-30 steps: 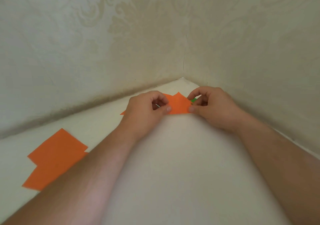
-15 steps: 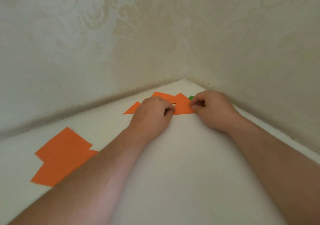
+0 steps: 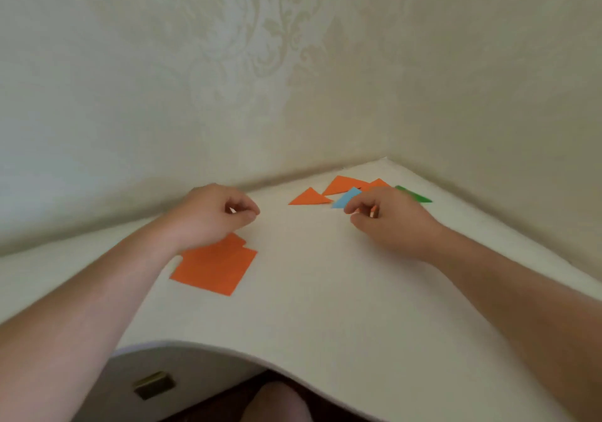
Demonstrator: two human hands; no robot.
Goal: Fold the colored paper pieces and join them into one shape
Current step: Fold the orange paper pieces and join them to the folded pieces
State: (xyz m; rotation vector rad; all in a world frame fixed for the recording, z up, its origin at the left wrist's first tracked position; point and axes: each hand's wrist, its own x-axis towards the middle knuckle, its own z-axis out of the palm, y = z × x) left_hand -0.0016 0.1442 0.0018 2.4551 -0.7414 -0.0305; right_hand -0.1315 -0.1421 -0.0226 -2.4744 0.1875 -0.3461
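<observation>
Both hands have come off the folded orange piece they were pressing half a second ago, and the camera has swung so the table's front edge now shows. Head view: left hand (image 3: 216,215) hovers over the table (image 3: 325,307) above the flat orange sheets (image 3: 215,267), fingers loosely curled, thumb near fingertips, nothing held. Right hand (image 3: 387,219) sits near the table's back corner, fingers curled; a sliver of something orange shows at its fingertips, can't tell if it's pinched. Folded pieces lie clustered at the back corner: small orange triangle (image 3: 308,197), larger orange triangle (image 3: 343,184) behind it, another orange tip (image 3: 378,183) beside that, blue piece (image 3: 346,197) partly under the right hand's fingers, green piece (image 3: 413,194) past the hand, toward the right wall. Flat sheets are two overlapping squares, well apart from the cluster. Brass handle (image 3: 153,385) on the cabinet front below the table edge.
</observation>
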